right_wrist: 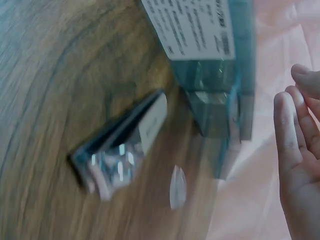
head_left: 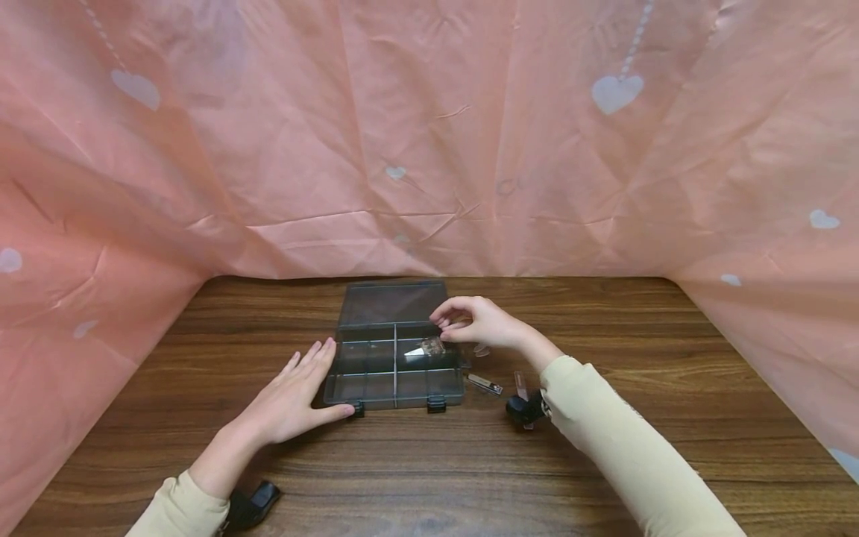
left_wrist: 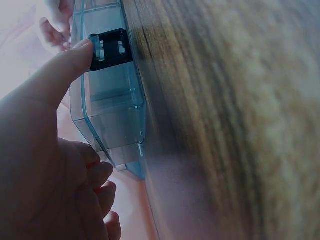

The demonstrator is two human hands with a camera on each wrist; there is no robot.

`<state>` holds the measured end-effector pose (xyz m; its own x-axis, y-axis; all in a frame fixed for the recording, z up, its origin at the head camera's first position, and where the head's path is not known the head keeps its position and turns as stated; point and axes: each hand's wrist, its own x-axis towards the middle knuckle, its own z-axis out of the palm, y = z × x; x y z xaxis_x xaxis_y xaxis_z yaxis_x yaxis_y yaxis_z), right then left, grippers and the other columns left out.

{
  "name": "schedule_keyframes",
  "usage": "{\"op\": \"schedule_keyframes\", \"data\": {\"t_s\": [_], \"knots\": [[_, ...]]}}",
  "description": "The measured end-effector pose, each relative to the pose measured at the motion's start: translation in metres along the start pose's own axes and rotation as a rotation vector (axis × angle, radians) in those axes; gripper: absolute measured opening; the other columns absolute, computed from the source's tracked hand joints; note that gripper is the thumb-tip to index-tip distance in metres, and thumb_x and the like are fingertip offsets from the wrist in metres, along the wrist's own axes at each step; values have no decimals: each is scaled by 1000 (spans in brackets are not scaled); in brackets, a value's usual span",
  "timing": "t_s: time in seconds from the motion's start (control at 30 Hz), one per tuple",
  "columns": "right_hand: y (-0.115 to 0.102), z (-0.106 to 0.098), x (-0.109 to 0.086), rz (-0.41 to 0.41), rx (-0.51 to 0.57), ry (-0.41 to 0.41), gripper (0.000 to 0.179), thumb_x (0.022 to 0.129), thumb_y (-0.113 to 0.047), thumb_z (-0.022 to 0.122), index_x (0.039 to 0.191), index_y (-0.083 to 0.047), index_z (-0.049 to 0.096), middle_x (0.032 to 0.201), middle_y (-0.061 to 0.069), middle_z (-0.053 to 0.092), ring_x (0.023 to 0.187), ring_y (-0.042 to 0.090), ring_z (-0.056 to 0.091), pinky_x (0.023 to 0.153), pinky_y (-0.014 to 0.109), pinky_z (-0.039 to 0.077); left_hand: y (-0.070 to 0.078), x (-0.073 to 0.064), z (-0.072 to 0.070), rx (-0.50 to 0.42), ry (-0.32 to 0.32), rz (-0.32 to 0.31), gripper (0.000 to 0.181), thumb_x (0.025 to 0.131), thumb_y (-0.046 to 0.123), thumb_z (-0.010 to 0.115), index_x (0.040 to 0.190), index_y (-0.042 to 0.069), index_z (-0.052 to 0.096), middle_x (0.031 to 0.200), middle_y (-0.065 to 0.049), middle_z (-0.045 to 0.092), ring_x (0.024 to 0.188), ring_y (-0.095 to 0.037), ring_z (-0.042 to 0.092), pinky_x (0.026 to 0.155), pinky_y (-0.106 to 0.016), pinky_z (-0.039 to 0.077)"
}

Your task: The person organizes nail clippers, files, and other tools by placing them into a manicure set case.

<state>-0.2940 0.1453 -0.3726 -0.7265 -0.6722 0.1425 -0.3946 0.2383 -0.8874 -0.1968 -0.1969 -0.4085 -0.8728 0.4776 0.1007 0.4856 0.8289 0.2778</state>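
A smoky clear plastic box (head_left: 365,387) with dividers lies with its lid (head_left: 392,302) folded back. In its right half sits a small clear-and-brownish piece with a white pointed part (head_left: 423,349); its kind is unclear. My left hand (head_left: 295,391) rests along the box's left side, fingers extended, thumb touching the front-left latch (left_wrist: 110,49). Over the box's right edge hovers my right hand (head_left: 479,322), fingers bent loosely and thumb apart from them; nothing shows between them in the right wrist view. Nail clippers (head_left: 484,384) lie just right of the box.
A small clear oval piece (right_wrist: 177,188) lies on the wooden table (head_left: 416,477) beyond the clippers. Near my right wrist, a pinkish flat strip (head_left: 520,383) is partly covered by the black wrist camera (head_left: 525,409). Pink cloth (head_left: 429,149) encloses the back and sides.
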Motion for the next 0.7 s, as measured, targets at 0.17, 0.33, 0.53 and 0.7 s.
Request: {"op": "schedule_keyframes", "data": {"t_s": [0.17, 0.33, 0.53, 0.7], "knots": [[0, -14, -15, 17, 3, 70, 35, 84, 3, 70, 116, 13, 58, 109, 33, 59, 105, 45, 58, 87, 31, 53, 0, 1, 0, 0, -3, -4, 106, 82, 70, 55, 151, -2, 18, 157, -15, 17, 143, -30, 15, 114, -52, 13], [9, -25, -31, 48, -54, 127, 32, 84, 0, 71, 113, 10, 61, 105, 30, 61, 100, 36, 62, 85, 29, 53, 0, 1, 0, 1, 14, 5, 106, 82, 70, 55, 150, -3, 20, 156, -17, 19, 143, -31, 17, 114, -52, 14], [22, -32, -44, 78, -106, 133, 32, 83, 0, 71, 112, 11, 62, 101, 29, 63, 94, 27, 63, 83, 29, 54, 0, 2, -1, -1, 7, 5, 106, 82, 72, 53, 150, -3, 20, 156, -17, 19, 143, -31, 16, 114, -53, 13], [33, -34, -51, 82, -145, 119, 28, 84, -1, 72, 109, 8, 65, 97, 22, 66, 88, 25, 64, 75, 23, 52, 1, 2, -1, -3, 7, 4, 106, 82, 71, 53, 150, -3, 21, 156, -17, 19, 143, -31, 16, 114, -53, 14]]}}
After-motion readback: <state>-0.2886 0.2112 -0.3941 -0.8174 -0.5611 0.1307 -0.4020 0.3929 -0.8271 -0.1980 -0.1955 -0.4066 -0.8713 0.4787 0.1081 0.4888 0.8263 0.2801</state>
